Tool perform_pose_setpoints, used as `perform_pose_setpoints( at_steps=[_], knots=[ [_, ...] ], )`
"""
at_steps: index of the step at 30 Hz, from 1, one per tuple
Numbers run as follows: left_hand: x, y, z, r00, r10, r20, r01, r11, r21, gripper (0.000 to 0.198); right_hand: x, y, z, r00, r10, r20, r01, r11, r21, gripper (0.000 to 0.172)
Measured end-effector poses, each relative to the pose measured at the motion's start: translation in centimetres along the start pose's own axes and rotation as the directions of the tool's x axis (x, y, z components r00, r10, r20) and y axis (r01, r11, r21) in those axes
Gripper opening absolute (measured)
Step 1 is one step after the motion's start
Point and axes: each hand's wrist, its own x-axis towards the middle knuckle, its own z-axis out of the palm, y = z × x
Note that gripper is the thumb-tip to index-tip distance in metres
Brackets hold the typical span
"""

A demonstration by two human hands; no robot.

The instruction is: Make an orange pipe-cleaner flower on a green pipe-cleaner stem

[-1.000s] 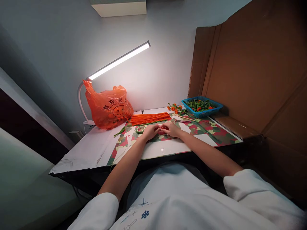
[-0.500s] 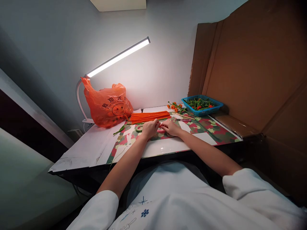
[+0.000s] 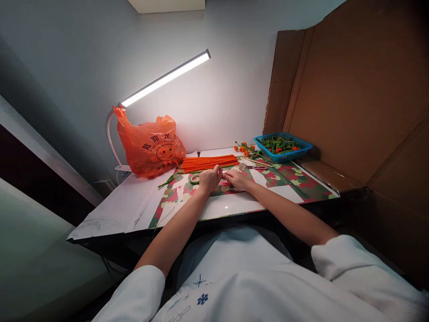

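Note:
My left hand (image 3: 210, 180) is closed, thumb and fingers pinched together, above the middle of the patterned mat (image 3: 177, 194). Close beside it, my right hand (image 3: 237, 179) also has its fingers drawn in, and their tips nearly meet. Whatever they hold is too small and covered to make out. Just below the fingertips shows a pink object (image 3: 225, 183), partly hidden. A roll of green tape (image 3: 194, 179) lies left of my left hand. Behind both hands lies a bundle of orange pipe cleaners (image 3: 209, 163), with a green stem (image 3: 189, 172) along its near side.
An orange plastic bag (image 3: 150, 147) stands at the back left under a lit lamp (image 3: 167, 78). Orange flowers (image 3: 244, 150) lie beside a blue basket (image 3: 284, 157) of green pieces. A pink-and-black tool (image 3: 256, 167) rests right. Cardboard (image 3: 351, 98) walls the right side.
My right hand's fingers have lowered and drawn in slightly beside the left. My left hand stays almost in place, and the things on the table have not moved.

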Motion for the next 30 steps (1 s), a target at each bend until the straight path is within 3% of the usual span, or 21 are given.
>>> perform_pose_setpoints(
  at_steps=[5, 13, 19, 25, 30],
  knots=[
    [0.0, 0.1, 0.0, 0.996, 0.062, -0.057, -0.060, 0.998, 0.028, 0.031, 0.2, 0.5, 0.1, 0.998, 0.017, 0.059, -0.024, 0.992, 0.128, 0.029],
    [0.1, 0.1, 0.1, 1.000, -0.027, 0.014, 0.027, 1.000, 0.000, 0.030, 0.0, -0.1, 0.2, 0.998, 0.056, -0.015, -0.057, 0.997, -0.044, 0.021],
    [0.0, 0.0, 0.2, 1.000, -0.008, -0.002, 0.008, 1.000, -0.029, 0.031, 0.2, 0.9, 0.6, 0.987, 0.158, 0.033, -0.162, 0.968, 0.194, 0.041],
    [0.0, 0.0, 0.3, 1.000, -0.003, -0.003, 0.003, 0.998, -0.059, 0.029, 0.2, 0.9, 0.4, 0.984, 0.162, 0.077, -0.178, 0.930, 0.323, 0.032],
    [0.2, 0.1, 0.3, 0.999, -0.023, 0.046, 0.027, 0.996, -0.086, 0.028, -0.2, -0.2, -0.1, 0.988, 0.149, -0.027, -0.145, 0.983, 0.111, 0.024]
  ],
)
